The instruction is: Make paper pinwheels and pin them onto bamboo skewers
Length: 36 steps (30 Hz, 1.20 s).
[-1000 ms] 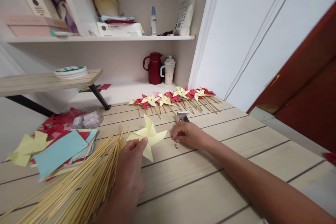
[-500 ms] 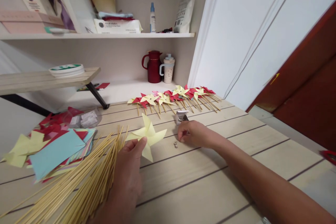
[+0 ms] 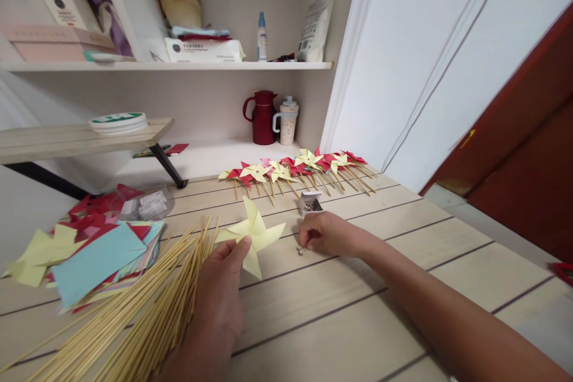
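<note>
Right hand (image 3: pixel 329 235) nearer pins (image 3: pixel 300 252), tabletop (image 3: pixel 308 322) open

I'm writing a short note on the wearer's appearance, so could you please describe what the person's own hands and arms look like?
The left hand and right hand are bare, without gloves. No ring or wristband shows on either. The right forearm has no visible sleeve.

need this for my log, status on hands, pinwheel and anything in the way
Left hand pinching yellow pinwheel. Right hand at small metal pieces, grip unclear. Nothing visibly blocking.
</note>
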Each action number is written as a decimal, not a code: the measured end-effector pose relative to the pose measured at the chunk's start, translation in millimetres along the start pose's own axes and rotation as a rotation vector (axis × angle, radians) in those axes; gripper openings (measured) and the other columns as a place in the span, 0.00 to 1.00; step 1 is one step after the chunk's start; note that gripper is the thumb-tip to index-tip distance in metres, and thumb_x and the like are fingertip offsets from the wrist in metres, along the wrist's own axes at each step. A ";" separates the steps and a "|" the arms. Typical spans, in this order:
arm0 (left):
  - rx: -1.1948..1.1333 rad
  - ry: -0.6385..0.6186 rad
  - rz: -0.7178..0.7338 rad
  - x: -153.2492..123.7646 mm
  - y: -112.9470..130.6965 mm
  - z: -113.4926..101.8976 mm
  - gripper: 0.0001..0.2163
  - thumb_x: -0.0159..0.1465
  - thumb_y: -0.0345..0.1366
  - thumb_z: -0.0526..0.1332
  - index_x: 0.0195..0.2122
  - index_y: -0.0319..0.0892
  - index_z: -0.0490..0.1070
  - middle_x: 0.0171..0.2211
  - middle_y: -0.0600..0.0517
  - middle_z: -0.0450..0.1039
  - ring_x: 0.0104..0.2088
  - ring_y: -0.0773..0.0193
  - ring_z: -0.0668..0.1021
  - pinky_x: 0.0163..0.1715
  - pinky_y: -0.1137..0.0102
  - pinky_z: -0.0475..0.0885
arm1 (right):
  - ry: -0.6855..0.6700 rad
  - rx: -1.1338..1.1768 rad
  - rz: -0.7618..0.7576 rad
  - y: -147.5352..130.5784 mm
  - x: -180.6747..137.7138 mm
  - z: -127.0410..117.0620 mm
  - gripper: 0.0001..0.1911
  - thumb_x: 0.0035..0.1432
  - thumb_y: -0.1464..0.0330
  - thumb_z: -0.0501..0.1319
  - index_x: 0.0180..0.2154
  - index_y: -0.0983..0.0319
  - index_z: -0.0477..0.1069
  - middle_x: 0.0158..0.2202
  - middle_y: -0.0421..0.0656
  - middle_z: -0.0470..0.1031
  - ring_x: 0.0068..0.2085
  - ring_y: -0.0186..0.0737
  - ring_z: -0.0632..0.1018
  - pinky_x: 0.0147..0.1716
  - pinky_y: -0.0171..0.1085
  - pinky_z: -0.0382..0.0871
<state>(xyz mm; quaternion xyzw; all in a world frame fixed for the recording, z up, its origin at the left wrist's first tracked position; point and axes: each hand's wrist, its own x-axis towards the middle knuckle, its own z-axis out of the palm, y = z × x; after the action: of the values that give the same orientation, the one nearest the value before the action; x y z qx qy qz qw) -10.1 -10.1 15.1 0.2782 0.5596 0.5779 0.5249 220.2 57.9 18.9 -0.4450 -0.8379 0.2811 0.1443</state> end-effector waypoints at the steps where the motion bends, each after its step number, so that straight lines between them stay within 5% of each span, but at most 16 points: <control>1: -0.003 -0.002 -0.001 -0.3 0.1 -0.1 0.14 0.45 0.44 0.72 0.25 0.40 0.74 0.24 0.54 0.73 0.30 0.65 0.70 0.36 0.67 0.63 | -0.001 0.001 0.011 0.1 0.1 -0.4 0.14 0.44 0.82 0.59 0.28 0.60 0.77 0.28 0.38 0.76 0.31 0.35 0.73 0.31 0.32 0.64; 14: -0.035 -0.022 -0.003 0.1 0.7 1.1 0.15 0.42 0.44 0.74 0.25 0.40 0.76 0.25 0.52 0.75 0.31 0.62 0.73 0.38 0.65 0.65 | -0.027 0.016 0.028 4.2 -0.2 -0.2 0.10 0.46 0.76 0.66 0.33 0.59 0.78 0.32 0.38 0.76 0.32 0.35 0.74 0.31 0.31 0.63; 26: -0.039 -0.013 -0.016 1.3 2.3 1.3 0.15 0.41 0.44 0.73 0.25 0.40 0.76 0.24 0.53 0.74 0.32 0.62 0.73 0.37 0.66 0.65 | 0.137 -0.054 0.120 5.1 2.9 5.7 0.06 0.50 0.74 0.61 0.29 0.59 0.76 0.28 0.40 0.77 0.29 0.37 0.73 0.29 0.34 0.60; 36: -0.036 -0.011 0.001 -0.2 1.5 1.2 0.16 0.41 0.45 0.74 0.25 0.40 0.77 0.23 0.53 0.75 0.30 0.63 0.73 0.35 0.67 0.65 | -0.005 0.253 0.062 4.8 -0.8 2.3 0.08 0.50 0.73 0.65 0.35 0.61 0.77 0.32 0.40 0.78 0.32 0.35 0.76 0.30 0.31 0.67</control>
<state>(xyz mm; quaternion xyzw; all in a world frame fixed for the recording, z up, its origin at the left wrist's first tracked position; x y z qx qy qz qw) -9.4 -9.6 16.8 0.2720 0.5461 0.5868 0.5324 222.7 58.6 14.2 -0.4482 -0.7819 0.3901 0.1886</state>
